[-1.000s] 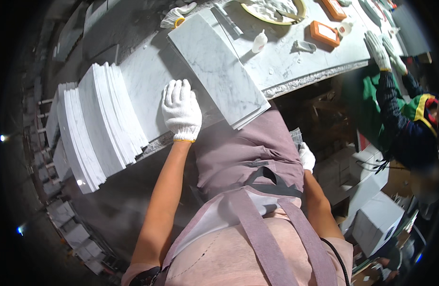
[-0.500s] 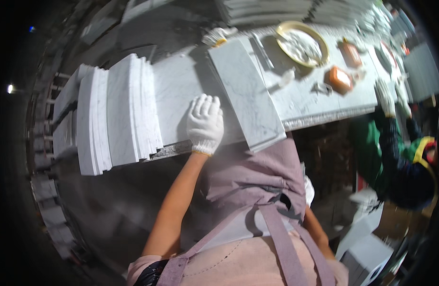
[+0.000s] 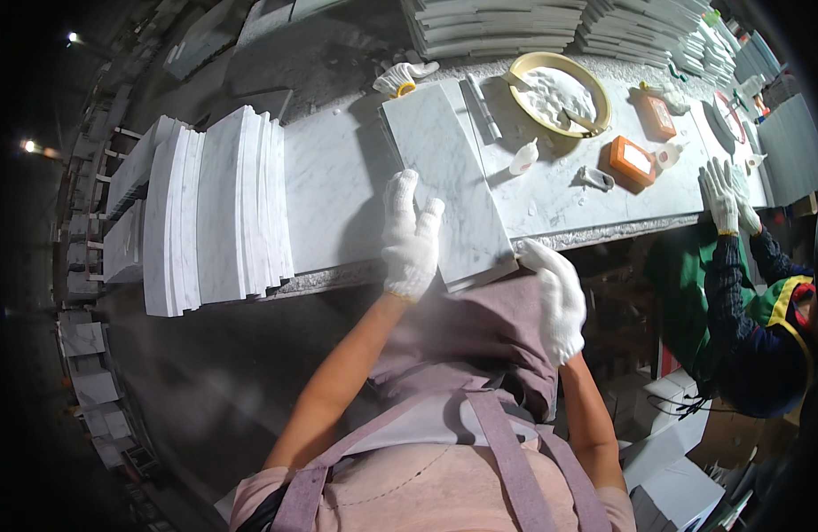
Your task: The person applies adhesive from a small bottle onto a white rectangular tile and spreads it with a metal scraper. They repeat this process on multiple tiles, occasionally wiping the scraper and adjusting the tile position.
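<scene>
Marble covers the long workbench in front of me, grey-veined and pale, with dark floor dropping away below its near edge. On it lies a stack of white marble tiles, its long axis running away from me and leaning slightly to the left at the far end, its near short edge overhanging the bench lip just above my apron.

My left hand, in a white knit glove, rests flat with fingers spread and extended along the stack's left long edge, partly on the top tile and partly on the bench; it grips nothing. My right hand, gloved the same, sits at the near right corner of the stack, below the bench edge, fingers loosely straight; I judge it to be touching the corner, but I cannot tell whether it holds it. Both hands are at the near end, the left one higher up the tile.

To my left stands a row of upright marble slabs, apart from the stack with bare bench between. To the right lie a small white squeeze bottle, an orange block and a yellow-rimmed bowl of white paste, close to the stack's right side. Farther right, another person's gloved hands rest on the bench.
</scene>
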`<act>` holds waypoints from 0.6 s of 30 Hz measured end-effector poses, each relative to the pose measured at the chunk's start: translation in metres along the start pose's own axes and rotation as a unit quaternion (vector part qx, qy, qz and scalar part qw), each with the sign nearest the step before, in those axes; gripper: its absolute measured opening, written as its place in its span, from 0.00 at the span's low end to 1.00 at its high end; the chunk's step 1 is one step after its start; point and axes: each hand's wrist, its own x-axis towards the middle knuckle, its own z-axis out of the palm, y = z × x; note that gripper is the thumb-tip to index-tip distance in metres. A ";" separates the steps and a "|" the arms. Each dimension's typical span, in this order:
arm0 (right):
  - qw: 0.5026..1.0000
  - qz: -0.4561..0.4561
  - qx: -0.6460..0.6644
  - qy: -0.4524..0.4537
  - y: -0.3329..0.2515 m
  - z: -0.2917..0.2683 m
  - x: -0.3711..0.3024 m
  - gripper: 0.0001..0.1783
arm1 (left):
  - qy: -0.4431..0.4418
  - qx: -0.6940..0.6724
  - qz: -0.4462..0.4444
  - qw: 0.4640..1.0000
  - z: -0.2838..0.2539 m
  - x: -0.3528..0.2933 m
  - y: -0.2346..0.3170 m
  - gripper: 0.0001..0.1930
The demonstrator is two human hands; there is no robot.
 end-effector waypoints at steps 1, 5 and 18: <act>0.998 0.030 -0.056 0.009 -0.010 0.011 0.017 0.19 | 0.004 -0.005 -0.003 1.000 0.005 0.001 0.003 0.27; 0.968 -0.029 -0.240 -0.059 -0.024 0.034 0.070 0.26 | -0.008 -0.002 -0.063 0.998 0.018 0.001 0.012 0.29; 0.964 0.075 -0.241 -0.082 -0.032 0.051 0.042 0.35 | -0.047 -0.051 -0.053 0.996 0.000 -0.002 0.002 0.30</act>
